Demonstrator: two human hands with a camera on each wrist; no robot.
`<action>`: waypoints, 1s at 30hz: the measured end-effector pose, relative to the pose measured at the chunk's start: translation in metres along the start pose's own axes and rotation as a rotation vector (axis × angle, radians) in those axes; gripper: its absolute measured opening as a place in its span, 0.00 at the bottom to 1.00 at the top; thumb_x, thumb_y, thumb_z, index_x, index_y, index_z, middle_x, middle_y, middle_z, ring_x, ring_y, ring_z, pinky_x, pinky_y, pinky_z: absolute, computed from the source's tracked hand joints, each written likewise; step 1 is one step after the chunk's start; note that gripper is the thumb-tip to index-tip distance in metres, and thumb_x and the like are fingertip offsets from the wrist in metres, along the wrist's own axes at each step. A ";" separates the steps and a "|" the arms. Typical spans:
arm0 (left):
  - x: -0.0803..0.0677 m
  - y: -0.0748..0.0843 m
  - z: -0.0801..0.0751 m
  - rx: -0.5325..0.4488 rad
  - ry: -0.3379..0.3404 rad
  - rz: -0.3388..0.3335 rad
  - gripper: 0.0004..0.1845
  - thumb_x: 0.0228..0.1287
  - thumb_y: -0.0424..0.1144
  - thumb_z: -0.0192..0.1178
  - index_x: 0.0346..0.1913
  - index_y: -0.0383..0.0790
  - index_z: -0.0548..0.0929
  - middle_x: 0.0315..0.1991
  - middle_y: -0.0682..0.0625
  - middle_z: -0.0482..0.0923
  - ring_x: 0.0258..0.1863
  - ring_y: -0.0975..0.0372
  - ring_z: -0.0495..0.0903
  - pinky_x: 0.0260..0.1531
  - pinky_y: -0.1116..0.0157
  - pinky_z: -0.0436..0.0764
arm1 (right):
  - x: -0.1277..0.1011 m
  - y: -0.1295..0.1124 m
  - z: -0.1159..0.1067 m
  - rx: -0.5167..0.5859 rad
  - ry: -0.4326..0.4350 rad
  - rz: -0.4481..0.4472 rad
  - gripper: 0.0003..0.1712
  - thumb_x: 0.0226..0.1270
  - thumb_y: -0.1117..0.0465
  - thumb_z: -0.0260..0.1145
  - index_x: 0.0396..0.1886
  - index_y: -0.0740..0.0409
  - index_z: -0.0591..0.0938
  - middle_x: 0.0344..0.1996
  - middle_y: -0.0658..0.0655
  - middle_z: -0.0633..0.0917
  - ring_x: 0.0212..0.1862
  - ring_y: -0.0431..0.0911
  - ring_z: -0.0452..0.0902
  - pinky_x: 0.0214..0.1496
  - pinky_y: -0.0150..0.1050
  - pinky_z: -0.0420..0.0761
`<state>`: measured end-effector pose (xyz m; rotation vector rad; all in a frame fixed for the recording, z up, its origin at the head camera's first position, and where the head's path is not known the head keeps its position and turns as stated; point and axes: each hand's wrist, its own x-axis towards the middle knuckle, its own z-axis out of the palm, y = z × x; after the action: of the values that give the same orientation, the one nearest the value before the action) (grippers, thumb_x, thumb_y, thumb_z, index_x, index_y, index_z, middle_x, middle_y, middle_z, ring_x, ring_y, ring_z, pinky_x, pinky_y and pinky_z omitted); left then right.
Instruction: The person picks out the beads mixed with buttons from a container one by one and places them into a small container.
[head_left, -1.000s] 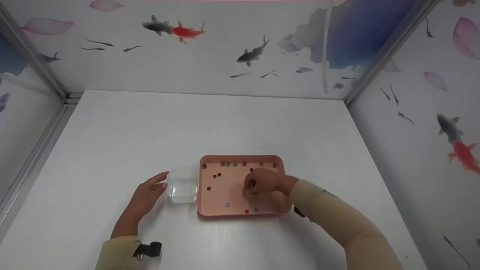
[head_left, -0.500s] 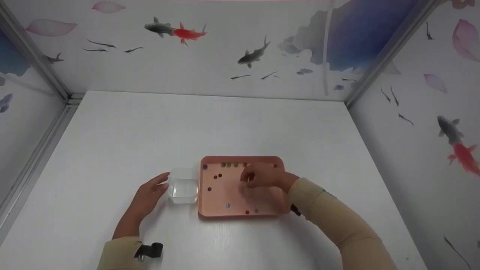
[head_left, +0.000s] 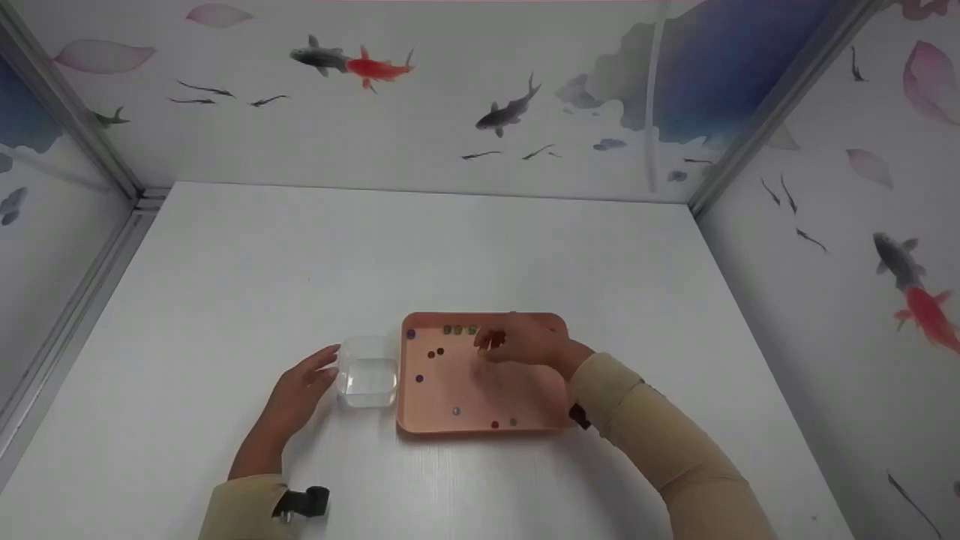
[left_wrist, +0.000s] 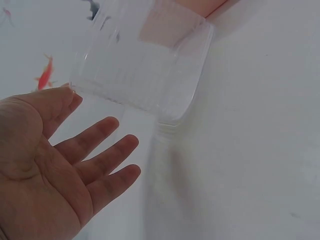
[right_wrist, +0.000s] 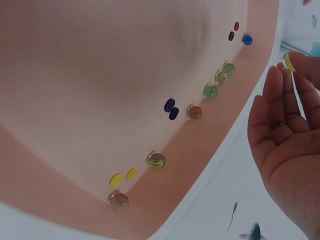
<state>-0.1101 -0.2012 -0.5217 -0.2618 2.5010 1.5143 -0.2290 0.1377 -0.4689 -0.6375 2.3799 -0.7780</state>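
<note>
A pink tray lies on the white table, with several small marbles and flat beads scattered in it. My right hand hovers over the tray's far side and pinches a yellow bead at its fingertips. In the right wrist view a row of glass marbles lines the tray wall, beside purple beads and yellow beads. A clear plastic box stands just left of the tray. My left hand lies flat beside the box, fingers straight, thumb at its edge.
Fish-patterned walls close in the table at the back and both sides. The white tabletop stretches wide behind the tray. A black strap sits on my left sleeve.
My right hand has risen from the tray's floor and drifted toward its far edge, keeping the bead pinched. The left hand and the clear box have stayed put.
</note>
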 end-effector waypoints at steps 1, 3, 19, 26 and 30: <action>0.000 0.000 0.000 0.001 0.002 0.000 0.25 0.76 0.44 0.47 0.72 0.44 0.64 0.70 0.38 0.64 0.67 0.42 0.65 0.63 0.42 0.66 | 0.000 0.000 0.000 0.009 0.009 0.001 0.10 0.65 0.60 0.66 0.44 0.56 0.85 0.37 0.47 0.83 0.42 0.44 0.76 0.44 0.37 0.80; 0.000 0.001 0.001 0.001 0.005 0.000 0.25 0.76 0.44 0.47 0.72 0.44 0.64 0.70 0.39 0.64 0.67 0.42 0.65 0.63 0.42 0.66 | 0.001 0.000 0.000 0.029 0.030 -0.007 0.08 0.65 0.60 0.66 0.43 0.55 0.85 0.37 0.46 0.83 0.42 0.44 0.76 0.44 0.37 0.80; 0.000 0.000 0.001 -0.008 -0.006 -0.008 0.25 0.77 0.43 0.46 0.73 0.46 0.63 0.70 0.38 0.63 0.68 0.41 0.63 0.64 0.42 0.65 | 0.004 -0.008 -0.001 0.193 0.109 0.032 0.09 0.65 0.58 0.67 0.44 0.48 0.83 0.38 0.50 0.82 0.41 0.52 0.79 0.41 0.49 0.83; 0.000 0.002 0.000 -0.027 -0.007 -0.021 0.25 0.77 0.44 0.46 0.73 0.46 0.63 0.70 0.38 0.63 0.69 0.41 0.61 0.65 0.42 0.64 | 0.005 -0.013 0.002 0.284 0.139 0.053 0.12 0.65 0.57 0.66 0.48 0.50 0.82 0.41 0.51 0.81 0.42 0.48 0.75 0.48 0.54 0.81; 0.000 0.002 0.001 -0.025 -0.005 -0.022 0.25 0.77 0.44 0.46 0.73 0.46 0.63 0.70 0.38 0.63 0.69 0.41 0.62 0.64 0.42 0.64 | 0.006 -0.016 0.005 0.318 0.151 0.077 0.14 0.65 0.55 0.66 0.49 0.51 0.82 0.42 0.52 0.81 0.45 0.49 0.75 0.53 0.53 0.80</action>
<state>-0.1101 -0.1990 -0.5204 -0.2886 2.4681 1.5371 -0.2258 0.1208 -0.4642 -0.3641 2.3246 -1.1748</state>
